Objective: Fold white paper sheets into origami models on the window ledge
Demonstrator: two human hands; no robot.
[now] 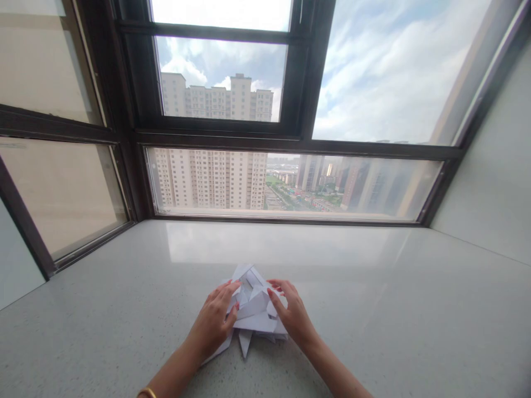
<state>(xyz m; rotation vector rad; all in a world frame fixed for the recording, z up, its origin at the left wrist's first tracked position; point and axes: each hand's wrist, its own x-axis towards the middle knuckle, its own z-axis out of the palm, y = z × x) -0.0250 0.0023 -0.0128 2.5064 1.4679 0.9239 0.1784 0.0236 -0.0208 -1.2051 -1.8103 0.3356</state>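
Observation:
A folded white paper piece with several layers and pointed flaps rests on the pale speckled sill. One narrow paper point juts toward me at its near side. My left hand lies along its left side, thumb and fingers on the folds. On the other side, my right hand touches the right edge, its thumb and fingers curved around a flap. Both hands seem to grip the paper lightly between thumb and fingers. The undersides of the layers are hidden.
The light stone windowsill spreads out around the paper. Dark window frames bound it at the back and left, and a pale wall stands at the right. Tall buildings show through the glass.

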